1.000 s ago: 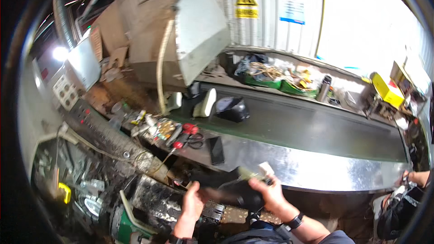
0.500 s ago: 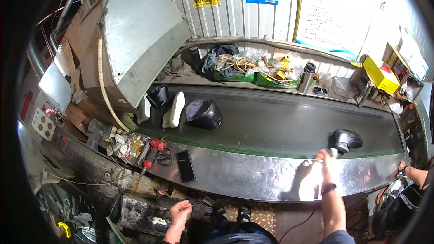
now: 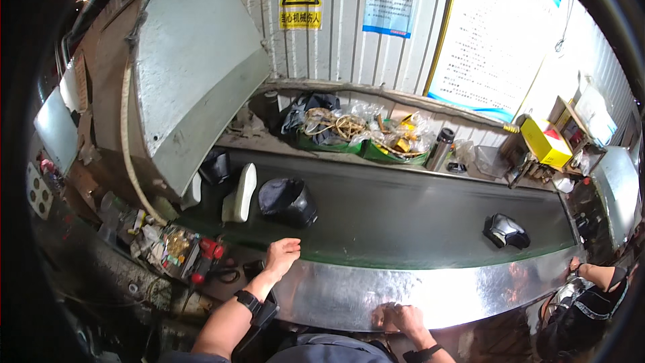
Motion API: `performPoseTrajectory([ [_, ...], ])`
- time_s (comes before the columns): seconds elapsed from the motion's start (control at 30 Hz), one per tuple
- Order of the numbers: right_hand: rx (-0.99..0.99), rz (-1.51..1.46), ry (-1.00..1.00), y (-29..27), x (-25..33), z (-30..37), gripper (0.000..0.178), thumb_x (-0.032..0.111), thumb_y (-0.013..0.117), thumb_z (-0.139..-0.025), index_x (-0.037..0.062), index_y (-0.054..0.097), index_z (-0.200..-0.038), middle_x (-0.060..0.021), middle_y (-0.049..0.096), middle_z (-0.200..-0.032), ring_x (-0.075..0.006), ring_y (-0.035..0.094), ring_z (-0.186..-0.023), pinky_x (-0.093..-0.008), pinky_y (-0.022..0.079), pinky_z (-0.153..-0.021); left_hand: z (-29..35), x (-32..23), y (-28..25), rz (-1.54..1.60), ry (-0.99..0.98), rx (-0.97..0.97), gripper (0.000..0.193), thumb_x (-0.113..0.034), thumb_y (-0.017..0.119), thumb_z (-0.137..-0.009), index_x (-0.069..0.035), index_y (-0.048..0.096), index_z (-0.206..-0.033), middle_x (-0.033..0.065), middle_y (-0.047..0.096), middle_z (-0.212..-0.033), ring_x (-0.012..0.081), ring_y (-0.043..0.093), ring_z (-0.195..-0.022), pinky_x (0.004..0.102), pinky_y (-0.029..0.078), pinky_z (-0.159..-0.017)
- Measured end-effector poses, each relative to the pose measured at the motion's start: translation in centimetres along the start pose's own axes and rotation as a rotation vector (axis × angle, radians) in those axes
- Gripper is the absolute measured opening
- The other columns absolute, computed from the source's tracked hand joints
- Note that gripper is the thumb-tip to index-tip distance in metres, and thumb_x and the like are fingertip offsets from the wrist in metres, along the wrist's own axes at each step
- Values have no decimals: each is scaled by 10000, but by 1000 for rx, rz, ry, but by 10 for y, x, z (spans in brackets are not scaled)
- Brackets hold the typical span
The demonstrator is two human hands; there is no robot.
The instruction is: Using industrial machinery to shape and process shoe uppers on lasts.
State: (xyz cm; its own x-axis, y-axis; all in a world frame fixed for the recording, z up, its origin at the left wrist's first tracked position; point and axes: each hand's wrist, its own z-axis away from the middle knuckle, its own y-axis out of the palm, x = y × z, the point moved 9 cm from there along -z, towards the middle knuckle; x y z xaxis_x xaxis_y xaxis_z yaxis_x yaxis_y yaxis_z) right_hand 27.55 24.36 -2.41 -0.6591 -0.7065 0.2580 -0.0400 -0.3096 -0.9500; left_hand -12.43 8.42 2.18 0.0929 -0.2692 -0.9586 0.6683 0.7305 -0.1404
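Observation:
My left hand (image 3: 282, 257) is over the near edge of the dark conveyor belt (image 3: 390, 215), its fingers loosely bent and nothing visible in them. Just beyond it, apart from the fingers, stands a black shoe upper (image 3: 287, 203) with its opening up. Left of that is a white shoe sole (image 3: 240, 195) on edge, with a second white sole (image 3: 193, 191) and black upper (image 3: 216, 165) beside the grey hood. My right hand (image 3: 406, 319) is curled closed over the metal ledge (image 3: 363, 292), with nothing visible in it. A shiny black shoe upper (image 3: 505, 230) lies farther right on the belt.
A large grey metal hood (image 3: 201, 60) covers the belt's left end. Green trays (image 3: 396, 156) of cords and bags, a thermos (image 3: 441, 150) and a yellow box (image 3: 547, 144) line the back. Another person's forearm (image 3: 600, 275) is at the right. A phone (image 3: 269, 312) is partly behind my left forearm.
My right hand has left the black shoe upper at the right and drawn back over the ledge. My left hand has moved up and forward to the belt's edge. The view has shifted.

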Motion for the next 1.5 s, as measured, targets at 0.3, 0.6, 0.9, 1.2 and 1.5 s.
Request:
performPoseTrajectory([
  [0.3,7,-338,257,-14,2,-11,422,477,653,-901,68,757,-894,-171,723,-761,-341,717,-715,-444,572,-703,-128,-71,38,-719,334,384,290,-237,764,-785,-14,743,-968,177,745,-889,305,737,-832,375,564,-760],
  [0.6,-229,-2107,915,23,18,12,1031,165,709,-936,112,-108,-1564,-235,411,-1438,-394,588,-1163,-691,458,-996,-184,10,-154,-965,274,-361,898,-219,835,-748,-50,380,-1504,249,338,-1563,384,362,-1435,503,319,-1169],
  [0.9,-73,-2410,742,21,9,21,444,221,625,-983,73,444,-1360,-136,521,-1302,-385,515,-1248,-712,405,-1050,-147,78,-220,-782,-247,-351,1276,-241,894,-599,-331,108,-1600,348,240,-1560,487,211,-1471,559,195,-1212],
  [1.2,-170,-2343,339,-12,3,7,282,160,648,-973,121,560,-1238,-145,575,-1307,-376,507,-1302,-707,443,-1045,44,-118,-33,-1117,805,-122,514,-120,747,-552,-135,743,-1066,227,345,-1449,436,320,-1335,572,311,-1070],
  [1.5,11,-2113,458,-8,-28,46,516,391,620,-982,196,459,-1431,-120,546,-1371,-339,530,-1263,-610,464,-1024,227,-54,136,-915,1368,391,433,-260,689,-769,-279,624,-1196,56,461,-1368,235,367,-1330,482,275,-1127],
])
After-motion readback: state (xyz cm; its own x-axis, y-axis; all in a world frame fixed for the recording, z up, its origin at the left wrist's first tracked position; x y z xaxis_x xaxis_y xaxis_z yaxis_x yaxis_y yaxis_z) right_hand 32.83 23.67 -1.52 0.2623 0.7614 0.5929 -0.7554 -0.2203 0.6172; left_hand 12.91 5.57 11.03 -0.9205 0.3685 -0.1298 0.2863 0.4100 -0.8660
